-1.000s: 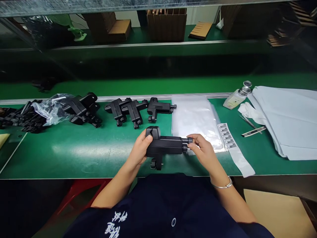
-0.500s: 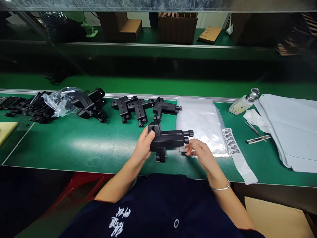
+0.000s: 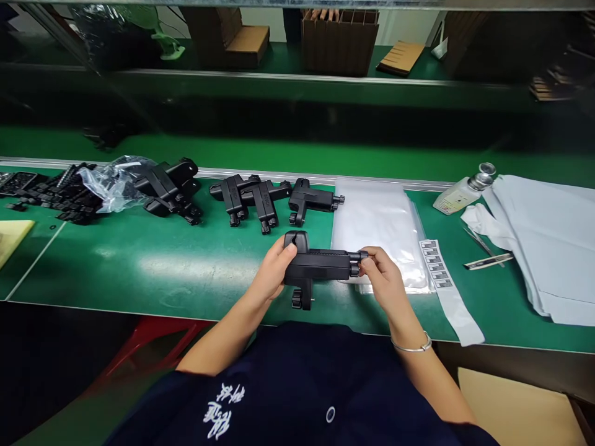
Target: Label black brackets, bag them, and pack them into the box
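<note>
My left hand is closed round the left end of a black clamp bracket, held level above the green bench. The bracket has a rounded block on top, a short leg below with a ribbed knob, and small knobs at its right end. My right hand pinches the upper end knob between thumb and fingers. Behind the bracket, similar black brackets lie on the bench, and another one rests beside a stack of clear plastic bags.
A strip of labels lies right of the bags. Tweezers, a knife, a pump bottle and white sheets are farther right. Black parts and a crumpled bag lie left. A person's hand touches a divided carton behind.
My right hand has risen from below the bracket's right end and taken hold of the end knob. My left hand keeps its hold on the bracket.
</note>
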`<control>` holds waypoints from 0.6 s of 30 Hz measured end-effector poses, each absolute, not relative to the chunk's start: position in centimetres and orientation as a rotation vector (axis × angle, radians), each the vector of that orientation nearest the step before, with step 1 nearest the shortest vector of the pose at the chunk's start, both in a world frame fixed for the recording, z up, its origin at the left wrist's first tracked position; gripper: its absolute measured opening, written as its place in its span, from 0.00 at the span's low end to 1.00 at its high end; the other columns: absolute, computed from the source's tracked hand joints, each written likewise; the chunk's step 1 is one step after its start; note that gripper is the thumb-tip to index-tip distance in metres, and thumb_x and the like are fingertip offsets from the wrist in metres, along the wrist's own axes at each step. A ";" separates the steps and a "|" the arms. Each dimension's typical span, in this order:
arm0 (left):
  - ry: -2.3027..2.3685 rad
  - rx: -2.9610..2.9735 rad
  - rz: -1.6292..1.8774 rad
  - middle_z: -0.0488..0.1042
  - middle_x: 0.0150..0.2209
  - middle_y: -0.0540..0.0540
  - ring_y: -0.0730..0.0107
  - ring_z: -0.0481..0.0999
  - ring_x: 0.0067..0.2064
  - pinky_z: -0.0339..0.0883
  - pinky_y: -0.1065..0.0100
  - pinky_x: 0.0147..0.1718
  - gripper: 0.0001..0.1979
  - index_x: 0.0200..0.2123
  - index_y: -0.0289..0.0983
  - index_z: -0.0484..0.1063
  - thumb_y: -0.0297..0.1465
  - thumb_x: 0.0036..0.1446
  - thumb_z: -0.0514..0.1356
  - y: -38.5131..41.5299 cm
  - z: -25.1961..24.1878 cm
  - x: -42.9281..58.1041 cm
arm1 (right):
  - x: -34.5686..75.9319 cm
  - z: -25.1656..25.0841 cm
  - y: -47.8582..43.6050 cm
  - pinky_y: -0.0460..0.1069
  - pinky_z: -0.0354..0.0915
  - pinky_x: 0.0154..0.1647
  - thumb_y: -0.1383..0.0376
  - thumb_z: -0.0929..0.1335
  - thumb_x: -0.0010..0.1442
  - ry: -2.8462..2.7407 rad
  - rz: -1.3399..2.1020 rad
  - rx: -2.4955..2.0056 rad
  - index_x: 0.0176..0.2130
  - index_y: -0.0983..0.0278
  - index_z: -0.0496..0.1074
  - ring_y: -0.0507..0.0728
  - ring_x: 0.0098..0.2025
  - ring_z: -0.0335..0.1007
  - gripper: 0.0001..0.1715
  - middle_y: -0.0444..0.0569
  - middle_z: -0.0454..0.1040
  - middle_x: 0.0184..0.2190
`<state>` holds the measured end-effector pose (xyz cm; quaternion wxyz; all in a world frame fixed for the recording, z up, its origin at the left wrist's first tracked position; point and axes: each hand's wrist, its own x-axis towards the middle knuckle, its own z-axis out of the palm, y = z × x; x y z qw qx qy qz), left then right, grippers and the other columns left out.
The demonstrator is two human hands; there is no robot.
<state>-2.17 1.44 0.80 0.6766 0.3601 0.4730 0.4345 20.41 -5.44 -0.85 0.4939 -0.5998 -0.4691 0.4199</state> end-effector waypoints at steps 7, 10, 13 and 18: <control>1.055 0.875 0.913 0.74 0.31 0.50 0.71 0.72 0.30 0.66 0.72 0.28 0.29 0.41 0.36 0.76 0.53 0.43 0.71 2.0 0.7 -2.2 | 20.5 -0.9 -5.7 0.50 0.61 0.32 0.48 0.63 0.66 -1.223 0.951 -1.547 0.38 0.59 0.69 0.56 0.31 0.66 0.19 0.43 0.68 0.27; 1.034 0.953 0.957 0.73 0.32 0.49 0.71 0.71 0.31 0.66 0.72 0.29 0.28 0.39 0.37 0.76 0.53 0.44 0.70 1.9 0.8 -2.1 | 20.5 -0.8 -5.7 0.50 0.63 0.34 0.47 0.63 0.66 -1.211 0.987 -1.509 0.34 0.59 0.68 0.56 0.32 0.66 0.21 0.43 0.69 0.27; 1.009 1.082 1.016 0.73 0.33 0.48 0.68 0.71 0.33 0.67 0.71 0.31 0.26 0.40 0.38 0.76 0.52 0.46 0.69 1.8 0.8 -2.1 | 20.6 -0.7 -5.8 0.50 0.63 0.36 0.45 0.62 0.67 -1.196 1.026 -1.470 0.29 0.59 0.66 0.56 0.32 0.67 0.24 0.44 0.69 0.26; 0.978 1.245 1.054 0.72 0.35 0.47 0.67 0.70 0.34 0.65 0.69 0.33 0.29 0.43 0.38 0.75 0.55 0.47 0.67 1.6 1.0 -2.4 | 20.7 -0.3 -6.2 0.49 0.62 0.33 0.44 0.63 0.66 -1.183 1.039 -1.423 0.31 0.59 0.67 0.56 0.31 0.65 0.24 0.44 0.67 0.26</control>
